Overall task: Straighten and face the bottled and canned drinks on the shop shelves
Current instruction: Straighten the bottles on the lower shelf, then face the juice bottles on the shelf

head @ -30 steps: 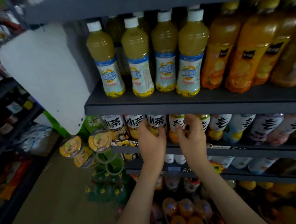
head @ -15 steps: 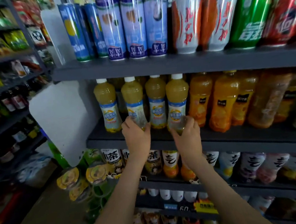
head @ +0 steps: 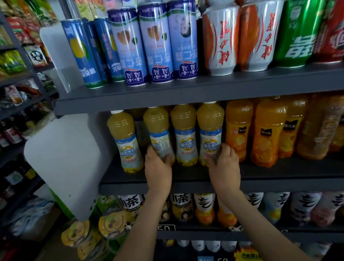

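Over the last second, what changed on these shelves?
Both hands rose from the white-labelled tea bottles below to the pale-yellow plastic juice bottles. The left hand now grips the second bottle, its label turned partly sideways; the right hand grips the fourth bottle. The orange juice bottles and tall blue cans stayed put.

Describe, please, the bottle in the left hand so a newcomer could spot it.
Take the shelf under the tall cans. Four pale yellow bottles front its left end; the bottle is second from the left. Its label alone is turned, showing small print, not the round logo.
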